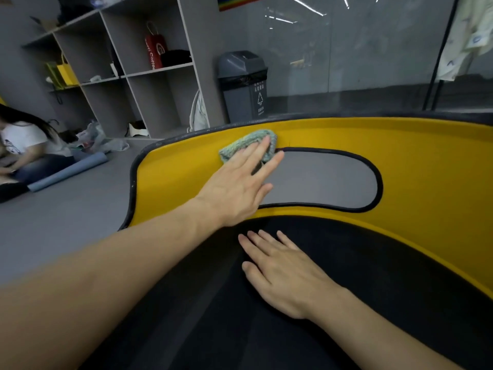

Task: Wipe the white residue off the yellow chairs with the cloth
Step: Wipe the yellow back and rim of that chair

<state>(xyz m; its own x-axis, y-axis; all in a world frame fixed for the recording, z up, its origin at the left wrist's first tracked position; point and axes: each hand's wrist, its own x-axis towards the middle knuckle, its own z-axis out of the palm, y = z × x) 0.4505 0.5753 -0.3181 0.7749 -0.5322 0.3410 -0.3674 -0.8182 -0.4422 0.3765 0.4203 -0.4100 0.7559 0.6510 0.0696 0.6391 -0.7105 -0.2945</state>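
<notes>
A yellow chair (pixel 416 161) with a black rim fills the middle of the head view; its backrest has an oval cutout edged in black. A pale green knitted cloth (pixel 245 142) lies against the upper left of the backrest, just above the cutout's left end. My left hand (pixel 237 188) presses flat on the cloth with straight fingers. On the black seat cushion (pixel 386 276) my right hand (pixel 280 271) rests palm down with fingers spread and holds nothing. No white residue shows on the visible yellow surface.
A grey lidded bin (pixel 244 84) stands behind the chair beside grey shelving (pixel 138 73) with bags on it. At far left a person (pixel 24 148) sits on the grey floor next to a rolled blue mat (pixel 69 172). Glass panels stand behind the chair.
</notes>
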